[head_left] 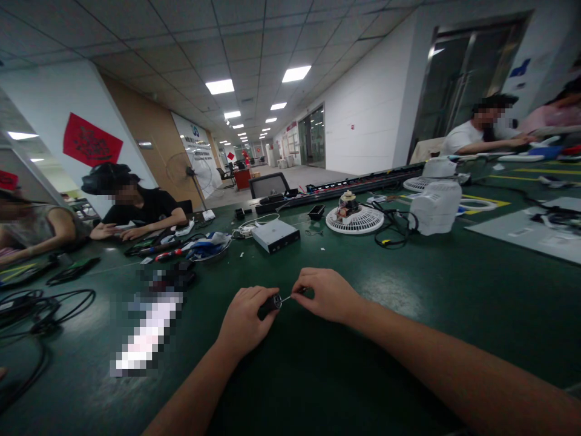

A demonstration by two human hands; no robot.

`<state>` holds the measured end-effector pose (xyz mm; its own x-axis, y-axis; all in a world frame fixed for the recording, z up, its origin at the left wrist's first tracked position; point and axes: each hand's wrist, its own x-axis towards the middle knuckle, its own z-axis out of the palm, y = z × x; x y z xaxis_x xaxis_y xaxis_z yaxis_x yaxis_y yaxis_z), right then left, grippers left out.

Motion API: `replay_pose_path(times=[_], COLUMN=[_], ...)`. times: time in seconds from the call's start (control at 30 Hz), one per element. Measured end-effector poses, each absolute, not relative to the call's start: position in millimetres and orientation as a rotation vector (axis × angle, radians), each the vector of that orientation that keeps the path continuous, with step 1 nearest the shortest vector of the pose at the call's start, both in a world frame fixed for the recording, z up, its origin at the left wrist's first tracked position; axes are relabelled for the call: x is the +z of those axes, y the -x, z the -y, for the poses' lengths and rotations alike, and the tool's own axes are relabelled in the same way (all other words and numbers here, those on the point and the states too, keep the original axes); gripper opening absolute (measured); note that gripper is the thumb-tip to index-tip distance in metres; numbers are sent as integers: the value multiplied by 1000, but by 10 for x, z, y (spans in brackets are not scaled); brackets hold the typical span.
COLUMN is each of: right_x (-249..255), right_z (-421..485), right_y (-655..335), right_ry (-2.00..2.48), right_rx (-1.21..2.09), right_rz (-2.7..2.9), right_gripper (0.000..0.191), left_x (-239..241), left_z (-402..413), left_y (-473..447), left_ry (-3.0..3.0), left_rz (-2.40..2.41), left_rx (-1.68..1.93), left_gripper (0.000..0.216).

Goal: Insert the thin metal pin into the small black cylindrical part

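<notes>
My left hand [245,321] is closed round the black handle of a small screwdriver [270,303], low over the green table [408,315]. A thin metal shaft runs from the handle to the right. My right hand [324,293] pinches the far end of that shaft with its fingertips. What sits at the tip is hidden by the fingers. Both forearms reach in from the bottom edge.
A grey box-shaped drive [276,235] lies beyond my hands. Farther right are a white fan grille with a motor [354,218], a white fan housing [436,206] and black cables [394,233]. Tools and cables [40,306] lie at left. Other people sit at the left and far right.
</notes>
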<state>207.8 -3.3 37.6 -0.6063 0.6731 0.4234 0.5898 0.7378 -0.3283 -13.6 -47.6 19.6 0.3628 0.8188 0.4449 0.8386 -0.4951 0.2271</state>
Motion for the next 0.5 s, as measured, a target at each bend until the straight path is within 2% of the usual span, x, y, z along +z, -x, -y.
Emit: replay_pose_path(times=[0.5], right_x=[352], right_z=[-4], right_y=[-2076], right_ry=[717], right_rx=[70], right_rz=[2392], right_gripper=[11], left_x=[179], left_z=[463], left_y=[132], left_ry=[2605], left_rz=[1597], left_rx=[-737], left_gripper=[35])
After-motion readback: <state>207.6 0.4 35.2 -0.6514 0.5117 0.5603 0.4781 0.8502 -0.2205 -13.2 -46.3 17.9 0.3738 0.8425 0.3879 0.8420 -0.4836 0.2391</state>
